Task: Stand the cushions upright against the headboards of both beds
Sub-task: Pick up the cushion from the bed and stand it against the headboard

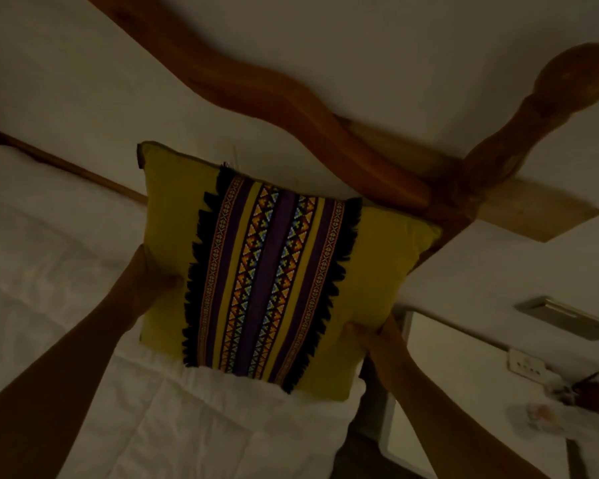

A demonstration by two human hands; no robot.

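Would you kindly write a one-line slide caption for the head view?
Both hands, left and right, hold a mustard cushion on white bedding by the wooden headboard.

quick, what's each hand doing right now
Left hand: closed on the left edge of the cushion.
Right hand: closed on the cushion's lower right edge.
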